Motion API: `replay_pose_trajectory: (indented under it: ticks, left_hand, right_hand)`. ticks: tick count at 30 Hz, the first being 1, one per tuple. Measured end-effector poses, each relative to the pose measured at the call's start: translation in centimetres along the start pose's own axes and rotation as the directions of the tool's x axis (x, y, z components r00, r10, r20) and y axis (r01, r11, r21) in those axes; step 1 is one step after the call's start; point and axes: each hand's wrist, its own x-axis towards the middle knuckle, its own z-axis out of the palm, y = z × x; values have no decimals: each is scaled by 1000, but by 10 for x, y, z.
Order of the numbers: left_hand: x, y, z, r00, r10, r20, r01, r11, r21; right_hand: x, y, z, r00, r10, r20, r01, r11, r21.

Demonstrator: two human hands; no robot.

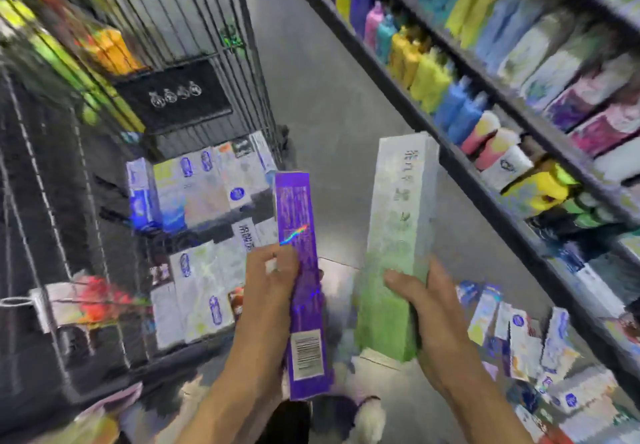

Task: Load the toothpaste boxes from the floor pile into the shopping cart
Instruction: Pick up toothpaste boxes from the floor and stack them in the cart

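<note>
My left hand [268, 291] grips a long purple toothpaste box [300, 270], held upright with its barcode end toward me. My right hand [429, 312] grips the lower part of a tall white-and-green toothpaste box [398, 228], also upright. Both boxes hang in the air just right of the black wire shopping cart [194, 38]. Several white and blue toothpaste boxes [204, 228] lie stacked in the cart's basket. The floor pile of toothpaste boxes [533, 350] lies at the lower right, beside the shelf. The frame is motion-blurred.
A long store shelf [502, 104] full of colourful packages runs along the right. More shelving with products [69, 45] stands at the left behind the cart. Grey floor [332, 97] stretches ahead between them. A shoe [367, 416] shows at the bottom.
</note>
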Motion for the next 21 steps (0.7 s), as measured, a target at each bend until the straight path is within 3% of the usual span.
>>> replay_pose_trajectory:
  ticks: [3, 6, 10, 14, 21]
  left_hand:
    - [18, 12, -43, 994, -63, -89, 60, 998, -32]
    - [51, 12, -78, 982, -146, -118, 137, 987, -83]
    - [92, 0, -114, 970, -228, -84, 226, 974, -30]
    - [112, 2, -123, 989, -143, -43, 147, 981, 123]
    - [147, -13, -147, 976, -138, -167, 135, 990, -33]
  right_hand:
    - [16, -16, 41, 993, 33, 110, -23, 996, -86]
    - [35, -18, 79, 988, 83, 127, -63, 987, -151]
    - [53, -11, 116, 992, 77, 97, -42, 948, -314]
    - [65, -12, 133, 996, 27, 89, 14, 904, -428]
    - [73, -12, 157, 989, -48, 143, 115, 853, -508]
